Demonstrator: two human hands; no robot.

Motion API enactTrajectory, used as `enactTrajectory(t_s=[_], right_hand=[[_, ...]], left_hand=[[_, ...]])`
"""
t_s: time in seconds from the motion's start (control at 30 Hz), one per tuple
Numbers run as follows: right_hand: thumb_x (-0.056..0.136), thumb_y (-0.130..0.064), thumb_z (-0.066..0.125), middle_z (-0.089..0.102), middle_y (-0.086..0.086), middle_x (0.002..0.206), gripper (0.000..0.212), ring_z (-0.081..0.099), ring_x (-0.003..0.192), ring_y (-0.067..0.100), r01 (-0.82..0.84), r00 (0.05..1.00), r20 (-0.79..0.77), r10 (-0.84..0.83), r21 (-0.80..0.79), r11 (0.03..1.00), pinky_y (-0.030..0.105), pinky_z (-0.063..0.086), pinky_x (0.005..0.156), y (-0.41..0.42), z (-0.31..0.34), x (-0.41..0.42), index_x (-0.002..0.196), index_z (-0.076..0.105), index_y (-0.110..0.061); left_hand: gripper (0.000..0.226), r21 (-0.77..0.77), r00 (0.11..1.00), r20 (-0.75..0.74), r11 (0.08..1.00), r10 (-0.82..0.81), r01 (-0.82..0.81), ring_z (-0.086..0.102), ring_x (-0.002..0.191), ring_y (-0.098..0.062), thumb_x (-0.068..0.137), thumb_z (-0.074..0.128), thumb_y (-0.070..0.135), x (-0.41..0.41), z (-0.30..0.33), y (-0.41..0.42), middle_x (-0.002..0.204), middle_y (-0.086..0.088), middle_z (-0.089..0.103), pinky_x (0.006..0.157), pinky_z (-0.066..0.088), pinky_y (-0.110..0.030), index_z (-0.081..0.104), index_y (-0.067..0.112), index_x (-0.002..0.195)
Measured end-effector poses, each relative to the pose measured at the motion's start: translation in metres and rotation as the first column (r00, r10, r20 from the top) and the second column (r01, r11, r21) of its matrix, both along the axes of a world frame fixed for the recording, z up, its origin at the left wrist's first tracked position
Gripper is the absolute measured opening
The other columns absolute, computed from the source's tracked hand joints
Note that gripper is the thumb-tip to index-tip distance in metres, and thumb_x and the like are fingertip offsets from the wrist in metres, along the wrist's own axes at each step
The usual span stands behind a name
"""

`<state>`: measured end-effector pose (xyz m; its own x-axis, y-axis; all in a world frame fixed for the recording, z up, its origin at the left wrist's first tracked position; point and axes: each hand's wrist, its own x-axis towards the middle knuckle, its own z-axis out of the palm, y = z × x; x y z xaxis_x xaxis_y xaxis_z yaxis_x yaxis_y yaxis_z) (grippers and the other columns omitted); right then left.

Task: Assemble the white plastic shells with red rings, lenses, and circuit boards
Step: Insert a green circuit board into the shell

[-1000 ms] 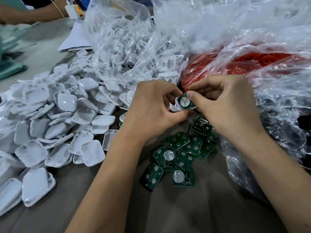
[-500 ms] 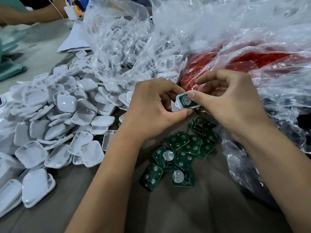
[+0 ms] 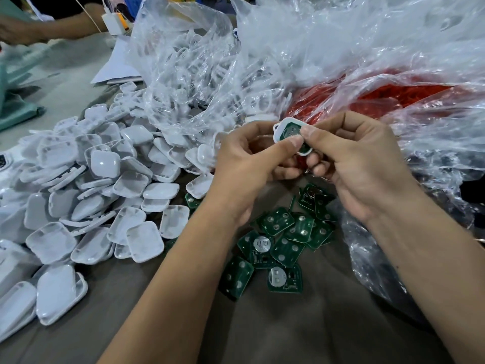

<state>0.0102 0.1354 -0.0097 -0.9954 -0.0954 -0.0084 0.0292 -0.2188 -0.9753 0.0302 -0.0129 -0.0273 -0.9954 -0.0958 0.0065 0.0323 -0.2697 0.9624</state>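
- White plastic shell [image 3: 282, 127] with a green circuit board [image 3: 290, 132] seated inside it is held up between both of my hands, above the table [image 3: 301, 324] and in front of the bag of red rings [image 3: 393, 97].
- My left hand [image 3: 252, 164] grips the shell from the left, fingers curled, the thumb pressing on the board.
- My right hand [image 3: 359, 164] pinches the shell's right edge between thumb and forefinger.
- Loose green boards [image 3: 282, 240] lie in a small heap on the table just below my hands.
- Many white shells [image 3: 105, 185] are piled on the left, and more sit in a clear bag [image 3: 189, 74] behind them.
- Another person's arm [image 3: 52, 27] rests at the far left corner.
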Motion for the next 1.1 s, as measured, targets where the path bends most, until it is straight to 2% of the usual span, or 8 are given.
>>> enactTrajectory(t_s=[0.23,0.47,0.6,0.7,0.8,0.97,1.03,1.1], right_hand=[[0.091,0.001,0.075,0.062,0.006,0.055,0.023,0.058,0.042,0.013,0.046,0.998,-0.051,-0.047,-0.017,0.999,0.019,0.046,0.04,-0.005,0.002,0.005,0.074,0.062,-0.01],[0.09,0.004,0.072,0.056,0.001,0.049,0.031,0.056,0.041,0.012,0.073,0.997,-0.034,-0.073,-0.014,0.997,0.02,0.044,0.039,-0.007,0.003,0.008,0.069,0.055,-0.01],[0.09,0.005,0.069,0.056,0.005,0.05,0.031,0.057,0.041,0.014,0.052,0.998,-0.028,-0.051,0.015,0.999,0.021,0.042,0.038,-0.006,0.003,0.007,0.07,0.051,-0.01],[0.091,0.0,0.07,0.056,0.008,0.054,0.035,0.055,0.043,0.018,0.038,0.998,-0.051,-0.033,0.106,0.994,0.022,0.041,0.038,-0.005,0.001,0.007,0.063,0.051,-0.011],[0.092,-0.003,0.069,0.055,0.008,0.052,0.041,0.054,0.045,0.019,0.015,0.998,-0.07,-0.007,0.116,0.993,0.023,0.04,0.039,-0.006,0.0,0.008,0.056,0.053,-0.013],[0.101,-0.016,0.063,0.05,0.008,0.048,0.049,0.044,0.043,0.024,0.075,0.977,-0.208,-0.042,0.15,0.986,0.024,0.035,0.04,-0.003,0.004,0.009,0.053,0.054,-0.012],[0.102,-0.02,0.06,0.051,0.014,0.053,0.043,0.044,0.044,0.026,0.175,0.941,-0.327,-0.091,0.238,0.955,0.026,0.035,0.042,0.002,0.005,0.007,0.063,0.054,-0.003],[0.103,-0.027,0.062,0.059,0.005,0.062,0.033,0.052,0.048,0.016,0.246,0.885,-0.463,-0.052,0.368,0.897,0.027,0.04,0.045,0.004,0.005,0.006,0.078,0.062,-0.005]], left_hand=[[0.006,0.098,0.999,0.042,0.995,0.016,-0.02,0.066,0.056,-0.016,0.098,0.065,0.003,0.001,0.001,0.01,0.071,-0.008,0.07,0.053,0.056,-0.022,0.07,0.002,0.096],[0.031,0.182,0.995,0.092,0.982,0.032,-0.048,0.064,0.054,-0.015,0.092,0.069,-0.002,0.001,0.004,0.013,0.071,-0.006,0.07,0.051,0.055,-0.021,0.076,0.016,0.069],[0.023,0.231,0.992,0.126,0.973,-0.001,-0.028,0.055,0.049,-0.01,0.092,0.067,-0.002,0.001,0.004,0.016,0.064,-0.006,0.062,0.046,0.049,-0.016,0.071,0.008,0.072],[0.032,0.296,0.983,0.184,0.955,-0.022,-0.034,0.049,0.045,-0.005,0.092,0.066,-0.001,0.0,0.003,0.015,0.061,-0.002,0.057,0.042,0.043,-0.012,0.07,0.011,0.062],[0.018,0.382,0.968,0.242,0.923,-0.068,-0.031,0.048,0.046,-0.003,0.092,0.064,0.001,-0.002,0.003,0.014,0.067,-0.003,0.056,0.041,0.042,-0.009,0.065,0.006,0.075],[0.009,0.614,0.948,0.234,0.789,-0.216,0.028,0.05,0.04,-0.002,0.076,0.066,0.002,-0.004,0.006,0.009,0.073,-0.008,0.059,0.035,0.04,-0.008,0.06,0.001,0.082],[0.009,0.646,0.954,0.211,0.763,-0.215,0.029,0.05,0.042,-0.003,0.072,0.066,0.002,-0.003,0.007,0.008,0.071,-0.009,0.063,0.035,0.04,-0.009,0.061,0.0,0.08],[0.008,0.624,0.96,0.231,0.781,-0.159,-0.021,0.05,0.045,-0.004,0.074,0.068,0.001,-0.004,0.007,0.008,0.069,-0.008,0.064,0.036,0.041,-0.009,0.063,0.002,0.08]])
